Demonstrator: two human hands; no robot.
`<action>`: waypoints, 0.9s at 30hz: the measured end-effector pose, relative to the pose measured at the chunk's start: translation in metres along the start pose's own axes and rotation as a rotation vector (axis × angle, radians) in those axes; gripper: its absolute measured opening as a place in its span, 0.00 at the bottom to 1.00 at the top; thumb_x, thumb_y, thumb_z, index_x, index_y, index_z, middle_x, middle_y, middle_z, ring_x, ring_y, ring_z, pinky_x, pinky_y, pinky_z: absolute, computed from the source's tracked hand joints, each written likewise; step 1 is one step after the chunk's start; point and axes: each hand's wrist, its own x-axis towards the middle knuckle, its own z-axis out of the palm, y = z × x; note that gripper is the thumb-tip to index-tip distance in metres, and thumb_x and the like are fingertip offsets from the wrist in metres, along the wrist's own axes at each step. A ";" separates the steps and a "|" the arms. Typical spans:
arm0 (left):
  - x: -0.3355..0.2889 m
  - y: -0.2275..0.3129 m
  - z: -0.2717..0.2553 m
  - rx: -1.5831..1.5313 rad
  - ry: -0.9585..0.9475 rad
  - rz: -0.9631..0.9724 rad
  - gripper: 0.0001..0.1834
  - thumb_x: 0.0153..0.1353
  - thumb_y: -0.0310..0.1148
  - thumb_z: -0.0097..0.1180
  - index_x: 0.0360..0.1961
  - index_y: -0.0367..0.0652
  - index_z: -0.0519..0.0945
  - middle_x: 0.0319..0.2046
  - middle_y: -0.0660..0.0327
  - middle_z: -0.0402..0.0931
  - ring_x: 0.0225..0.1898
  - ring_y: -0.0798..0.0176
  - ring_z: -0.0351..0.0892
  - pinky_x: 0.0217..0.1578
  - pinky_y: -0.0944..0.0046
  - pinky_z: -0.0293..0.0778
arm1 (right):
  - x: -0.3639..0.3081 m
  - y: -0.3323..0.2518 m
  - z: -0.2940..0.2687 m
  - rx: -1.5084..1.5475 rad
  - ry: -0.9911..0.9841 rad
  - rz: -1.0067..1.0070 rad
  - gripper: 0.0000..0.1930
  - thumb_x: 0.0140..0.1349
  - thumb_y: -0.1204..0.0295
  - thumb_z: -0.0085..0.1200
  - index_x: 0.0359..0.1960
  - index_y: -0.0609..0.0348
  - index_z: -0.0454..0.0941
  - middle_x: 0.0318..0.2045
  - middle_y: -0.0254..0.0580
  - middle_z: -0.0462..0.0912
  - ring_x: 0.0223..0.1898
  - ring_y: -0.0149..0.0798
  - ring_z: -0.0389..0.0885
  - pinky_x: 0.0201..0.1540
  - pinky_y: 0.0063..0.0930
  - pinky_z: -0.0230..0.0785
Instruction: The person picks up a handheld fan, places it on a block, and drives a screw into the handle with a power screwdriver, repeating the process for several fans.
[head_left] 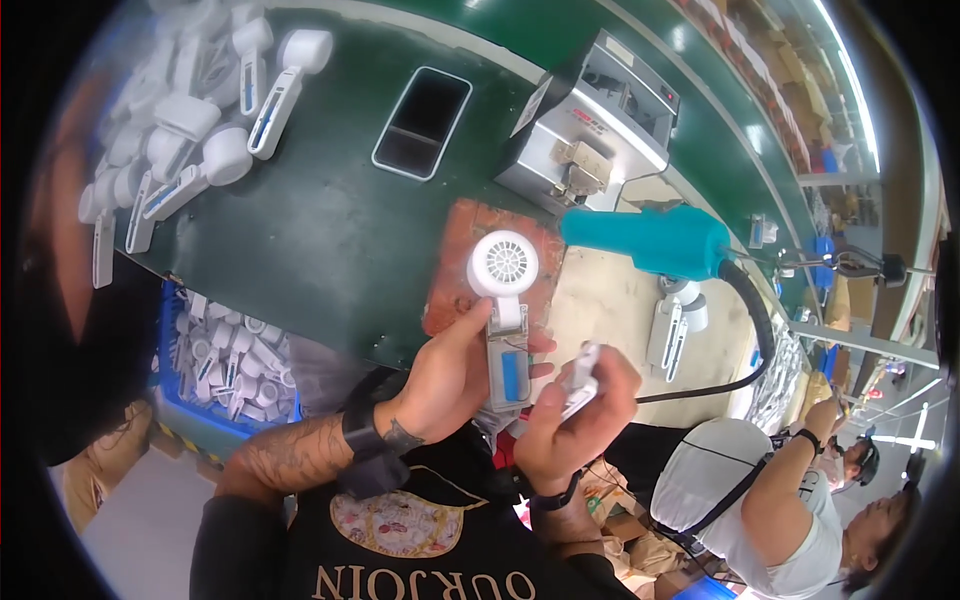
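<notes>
A white handheld fan [504, 262] with a round grille is held by my left hand [445, 370], fingers closed round its handle. The handle is uncovered on the near side, and a blue battery-like block [515, 376] shows inside. In my right hand [590, 420], just right of the handle, is a small white plastic piece [580, 382], pinched between thumb and fingers; it looks like a handle cover. Beneath the fan's head lies a reddish-brown board [455, 250]. A teal electric screwdriver [650, 240] hangs to the right, apart from both hands.
White fans [210, 130] are heaped at the far left of the green table [310, 230]. A blue crate [215, 422] of white parts stands below. Behind lie a phone [425, 125] and a grey machine [590, 130]. White parts [668, 335] rest at right; a co-worker [780, 500] sits beyond.
</notes>
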 end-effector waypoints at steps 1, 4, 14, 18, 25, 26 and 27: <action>0.000 -0.003 0.000 -0.001 0.002 -0.004 0.23 0.76 0.43 0.38 0.60 0.37 0.70 0.51 0.53 0.77 0.56 0.53 0.76 0.62 0.51 0.69 | 0.003 0.005 -0.002 -0.002 0.000 0.005 0.26 0.62 0.78 0.50 0.62 0.69 0.60 0.54 0.52 0.67 0.48 0.37 0.71 0.49 0.29 0.67; -0.002 -0.010 -0.001 0.271 0.028 0.114 0.19 0.74 0.33 0.45 0.60 0.34 0.69 0.50 0.52 0.78 0.56 0.54 0.77 0.59 0.53 0.73 | 0.001 0.019 -0.004 -0.018 0.095 0.013 0.25 0.64 0.78 0.49 0.62 0.69 0.60 0.56 0.50 0.67 0.46 0.34 0.71 0.48 0.28 0.66; 0.001 -0.012 -0.004 0.387 0.061 0.162 0.16 0.71 0.25 0.47 0.57 0.33 0.71 0.49 0.52 0.79 0.49 0.59 0.81 0.52 0.58 0.79 | -0.007 0.025 -0.004 0.120 0.114 0.153 0.27 0.66 0.73 0.52 0.65 0.68 0.60 0.56 0.46 0.69 0.42 0.32 0.71 0.47 0.27 0.66; 0.000 -0.013 -0.004 0.437 0.103 0.188 0.12 0.72 0.27 0.48 0.53 0.33 0.73 0.45 0.56 0.81 0.46 0.63 0.82 0.49 0.62 0.79 | -0.008 0.025 -0.007 0.230 0.100 0.225 0.28 0.68 0.67 0.52 0.66 0.67 0.61 0.56 0.46 0.70 0.42 0.31 0.70 0.45 0.26 0.66; 0.002 -0.016 -0.006 0.464 0.138 0.196 0.11 0.71 0.27 0.49 0.51 0.34 0.74 0.42 0.58 0.82 0.44 0.64 0.83 0.48 0.64 0.79 | 0.000 0.006 0.000 0.293 -0.012 0.322 0.28 0.70 0.62 0.50 0.65 0.68 0.62 0.56 0.47 0.71 0.54 0.39 0.74 0.58 0.33 0.66; 0.001 -0.016 -0.006 0.471 0.112 0.177 0.15 0.71 0.28 0.48 0.56 0.34 0.72 0.47 0.55 0.79 0.49 0.62 0.80 0.53 0.60 0.76 | -0.001 0.006 -0.001 0.338 -0.022 0.342 0.28 0.69 0.65 0.51 0.65 0.70 0.62 0.56 0.47 0.71 0.58 0.43 0.73 0.62 0.36 0.64; 0.001 -0.016 -0.007 0.478 0.085 0.158 0.19 0.71 0.29 0.46 0.60 0.34 0.70 0.52 0.53 0.77 0.54 0.59 0.77 0.58 0.57 0.73 | -0.003 0.009 -0.002 0.338 -0.021 0.342 0.28 0.69 0.65 0.51 0.65 0.70 0.62 0.56 0.47 0.71 0.58 0.43 0.73 0.62 0.36 0.64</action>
